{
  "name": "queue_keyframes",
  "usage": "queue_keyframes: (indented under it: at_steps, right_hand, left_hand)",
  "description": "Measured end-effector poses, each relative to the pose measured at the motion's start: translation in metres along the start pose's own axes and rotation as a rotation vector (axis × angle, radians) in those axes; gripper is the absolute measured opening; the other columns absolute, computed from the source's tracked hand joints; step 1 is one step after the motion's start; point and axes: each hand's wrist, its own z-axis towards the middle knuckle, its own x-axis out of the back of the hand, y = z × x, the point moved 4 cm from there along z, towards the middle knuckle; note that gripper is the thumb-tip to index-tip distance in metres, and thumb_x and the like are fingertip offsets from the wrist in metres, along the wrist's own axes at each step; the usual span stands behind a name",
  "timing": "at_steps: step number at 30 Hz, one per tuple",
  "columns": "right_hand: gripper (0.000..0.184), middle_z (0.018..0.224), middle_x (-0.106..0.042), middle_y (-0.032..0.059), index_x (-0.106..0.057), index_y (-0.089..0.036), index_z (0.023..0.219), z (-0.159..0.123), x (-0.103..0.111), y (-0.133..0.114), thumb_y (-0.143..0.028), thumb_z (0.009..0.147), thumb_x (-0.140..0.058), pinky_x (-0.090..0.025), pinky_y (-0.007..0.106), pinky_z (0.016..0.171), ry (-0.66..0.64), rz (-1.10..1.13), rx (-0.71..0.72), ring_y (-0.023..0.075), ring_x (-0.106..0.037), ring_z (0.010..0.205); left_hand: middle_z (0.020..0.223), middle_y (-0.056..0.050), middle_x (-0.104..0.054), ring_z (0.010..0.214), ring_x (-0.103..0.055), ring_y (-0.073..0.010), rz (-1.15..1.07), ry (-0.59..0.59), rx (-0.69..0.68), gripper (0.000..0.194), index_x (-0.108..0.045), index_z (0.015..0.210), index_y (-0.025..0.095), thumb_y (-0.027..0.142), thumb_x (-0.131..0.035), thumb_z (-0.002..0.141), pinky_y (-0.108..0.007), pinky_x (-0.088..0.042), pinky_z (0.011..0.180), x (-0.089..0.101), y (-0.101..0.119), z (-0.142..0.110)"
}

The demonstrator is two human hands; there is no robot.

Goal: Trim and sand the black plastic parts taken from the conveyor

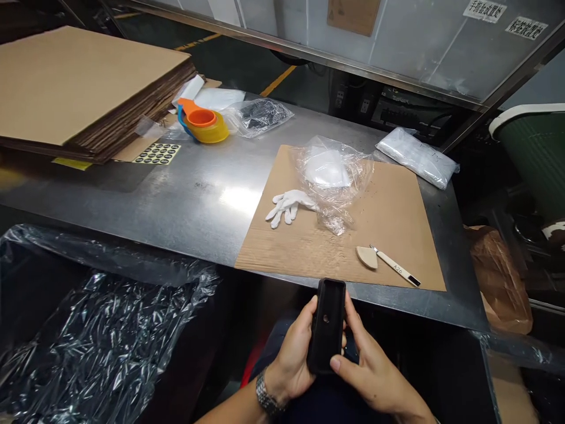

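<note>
Black case (325, 347) is held between left hand (291, 356) and right hand (373, 368), before the table (207, 200); probably light and slightly rubbery, it is best gripped along its long sides.

a factory workshop it was, steel bench (198, 203) here, cardboard sheets (88, 82) lay stacked, yellow lines (279, 80) marked the floor (236, 68)

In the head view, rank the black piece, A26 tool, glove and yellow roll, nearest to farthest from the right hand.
1. Black piece: held in the left hand and right hand.
2. A26 tool: ahead, right side of the cardboard.
3. Glove: ahead-left, on the cardboard.
4. Yellow roll: far left, on the table.
</note>
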Motion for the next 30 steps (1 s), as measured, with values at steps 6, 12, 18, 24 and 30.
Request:
queue_keyframes:
  at_steps: [6,12,18,24,30]
  right_hand:
    - [0.057,0.136,-0.04,0.0047,-0.023,-0.03,0.14,0.005,0.016,-0.001,-0.032,0.088,-0.048,-0.019,0.042,0.108,0.055,0.053,0.038,0.0193,-0.032,0.128]
    - [0.082,0.117,-0.05,0.0083,-0.017,-0.028,0.141,0.017,0.019,0.003,-0.043,0.075,-0.062,-0.045,0.038,0.081,0.413,-0.148,0.022,0.0221,-0.051,0.095]
    - [0.054,0.088,-0.056,0.0023,-0.035,-0.024,0.128,0.031,0.022,0.005,-0.043,0.081,-0.054,-0.045,0.024,0.053,0.448,0.415,-0.048,0.0128,-0.053,0.064]
    - [0.05,0.096,-0.058,0.0033,-0.039,-0.025,0.123,0.029,0.023,0.004,-0.042,0.079,-0.056,-0.049,0.026,0.057,0.443,0.535,-0.059,0.0139,-0.056,0.067]
    - [0.052,0.098,-0.057,0.0043,-0.039,-0.025,0.123,0.028,0.023,0.007,-0.043,0.077,-0.057,-0.048,0.024,0.053,0.475,0.469,-0.053,0.0122,-0.052,0.062]
  left_hand:
    - [0.067,-0.007,-0.064,0.052,-0.058,-0.013,0.028,-0.066,0.045,0.051,-0.067,0.082,0.007,0.046,-0.035,0.089,-0.025,-0.047,0.054,0.0,0.003,0.0]
    - [0.119,-0.005,-0.06,0.113,-0.049,-0.0185,0.365,-0.086,-0.326,0.032,-0.061,0.113,0.021,0.03,-0.054,0.083,-0.026,-0.033,0.097,-0.008,0.012,-0.009]
    - [0.121,-0.009,-0.056,0.093,-0.057,-0.0227,0.469,-0.205,-0.146,0.043,-0.047,0.128,0.027,0.033,-0.046,0.086,-0.036,-0.044,0.078,-0.009,0.011,-0.019]
    - [0.111,-0.008,-0.059,0.095,-0.054,-0.0223,0.621,-0.129,-0.204,0.041,-0.057,0.119,0.024,0.021,-0.056,0.078,-0.034,-0.043,0.078,-0.002,0.016,-0.026]
    - [0.094,-0.007,-0.061,0.081,-0.054,-0.019,0.53,-0.142,-0.174,0.045,-0.059,0.116,0.022,0.017,-0.059,0.071,-0.033,-0.045,0.07,-0.003,0.013,-0.028]
